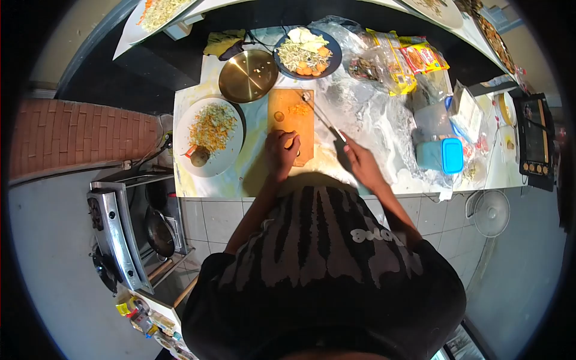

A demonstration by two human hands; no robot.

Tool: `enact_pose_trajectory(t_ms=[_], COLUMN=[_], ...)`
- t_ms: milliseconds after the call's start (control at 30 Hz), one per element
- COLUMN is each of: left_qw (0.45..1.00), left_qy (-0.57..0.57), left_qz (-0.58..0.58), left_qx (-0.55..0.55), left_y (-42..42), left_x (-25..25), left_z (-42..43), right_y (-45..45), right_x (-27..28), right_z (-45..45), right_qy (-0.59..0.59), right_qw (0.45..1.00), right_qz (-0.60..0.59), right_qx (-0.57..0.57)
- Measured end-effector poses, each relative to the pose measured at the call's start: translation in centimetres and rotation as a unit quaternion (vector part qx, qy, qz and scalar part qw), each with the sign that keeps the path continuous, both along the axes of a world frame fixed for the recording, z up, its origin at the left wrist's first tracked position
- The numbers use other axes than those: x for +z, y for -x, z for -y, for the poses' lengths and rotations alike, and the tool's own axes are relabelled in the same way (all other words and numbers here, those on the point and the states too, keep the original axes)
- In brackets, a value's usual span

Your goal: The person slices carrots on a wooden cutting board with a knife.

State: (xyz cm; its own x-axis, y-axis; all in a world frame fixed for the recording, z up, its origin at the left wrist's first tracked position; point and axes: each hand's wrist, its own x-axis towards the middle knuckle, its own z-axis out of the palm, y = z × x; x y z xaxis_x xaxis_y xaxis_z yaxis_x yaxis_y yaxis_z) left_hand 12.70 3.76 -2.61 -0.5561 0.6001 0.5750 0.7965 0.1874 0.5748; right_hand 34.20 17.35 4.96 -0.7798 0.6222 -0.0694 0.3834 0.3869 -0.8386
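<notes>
My left hand point(283, 153) is curled over the lower left part of the wooden cutting board point(306, 138), with an orange piece point(290, 143) at its fingers. In my right hand point(361, 161), right of the board, is the handle of a knife point(323, 117). Its blade slants up and left over the board's upper right corner, and something small and pale sits near its tip. Chopped orange bits point(298, 109) lie on the board, beside a round brownish piece point(279, 116). Left of the board, a white plate point(185, 123) holds chopped vegetables.
A gold-toned pan point(248, 75) and a dark plate of vegetables point(337, 60) stand behind the board. Plastic bags and yellow packets point(423, 58) lie at the back right. A blue-lidded container point(452, 156) is on the right, near the counter edge. A stove point(117, 234) stands lower left.
</notes>
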Motion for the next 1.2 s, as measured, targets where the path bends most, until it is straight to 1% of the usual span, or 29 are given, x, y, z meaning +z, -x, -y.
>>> enact_pose_trajectory(t_ms=[67,100,167,200,267,300,367,400,467,567,633,667,733,767,833,867,933,1000,1067,1133,1200], left_qw=[1.0,1.0,1.0,1.0,1.0,1.0,1.0,0.999,0.999,0.998,0.994,0.994,0.992,0.992,0.988,0.987,0.984,0.985,0.986,0.989,0.989], left_qy=[0.005,0.009,0.024,0.017,0.008,0.004,0.001,0.004,0.005,-0.007,-0.019,-0.018,0.038,0.042,0.071,0.074,0.041,0.032,0.019,0.037,0.053], left_qz=[-0.007,-0.016,-0.012,0.004,0.017,0.023,0.03,0.032,0.034,0.059,0.107,0.108,0.115,0.119,0.135,0.138,0.168,0.164,0.159,0.13,0.132], left_qx=[-0.005,-0.006,0.003,-0.002,-0.008,-0.006,-0.006,-0.007,-0.009,-0.007,0.003,0.002,0.025,0.024,0.039,0.038,0.041,0.042,0.044,0.051,0.046], left_y=[0.1,0.0,-0.2,-0.1,0.0,-0.1,-0.1,-0.1,-0.1,-0.1,-0.2,-0.2,-0.1,-0.1,-0.1,-0.2,-0.5,-0.6,-0.4,-0.5,-0.3], left_x=[0.2,0.3,0.6,0.5,0.2,0.3,0.3,0.4,0.5,0.6,0.6,0.5,0.6,0.7,0.9,0.9,1.3,1.3,1.0,1.0,1.1], left_z=[0.0,0.0,0.1,0.1,0.1,0.1,0.2,0.3,0.2,0.3,0.1,0.0,0.1,0.2,0.2,0.2,0.4,0.5,0.2,0.5,0.7], right_y=[-1.5,-1.5,-2.4,-2.6,-2.9,-3.1,-3.3,-3.3,-3.0,-2.7,-2.8,-2.8,-2.7,-2.8,-2.8,-2.7,-2.6,-2.9,-3.1,-3.3,-3.1], right_x=[0.0,1.4,-0.1,0.1,0.7,0.7,0.7,1.0,1.8,2.4,1.8,1.4,0.6,0.3,0.4,0.5,0.3,0.0,-0.4,-0.5,-0.5], right_z=[2.0,3.1,4.7,5.1,5.6,5.7,5.7,5.7,5.6,5.8,5.9,6.0,6.1,6.3,6.4,6.4,6.6,6.9,6.8,6.3,6.0], right_qy=[0.079,0.076,0.035,0.033,0.077,0.076,0.024,0.024,0.021,0.018,0.008,-0.002,-0.007,-0.013,-0.015,-0.021,-0.027,-0.03,-0.044,-0.045,-0.047], right_qw=[0.995,0.995,0.997,0.997,0.991,0.991,0.994,0.994,0.989,0.985,0.986,0.987,0.989,0.991,0.99,0.989,0.988,0.987,0.991,0.99,0.988], right_qz=[0.059,0.045,0.015,0.014,0.09,0.088,0.072,0.072,0.096,0.126,0.117,0.109,0.089,0.068,0.075,0.078,0.086,0.094,0.033,0.05,0.065], right_qx=[0.026,0.046,0.061,0.062,0.066,0.065,0.084,0.082,0.108,0.113,0.115,0.117,0.118,0.118,0.119,0.122,0.123,0.126,0.118,0.125,0.13])
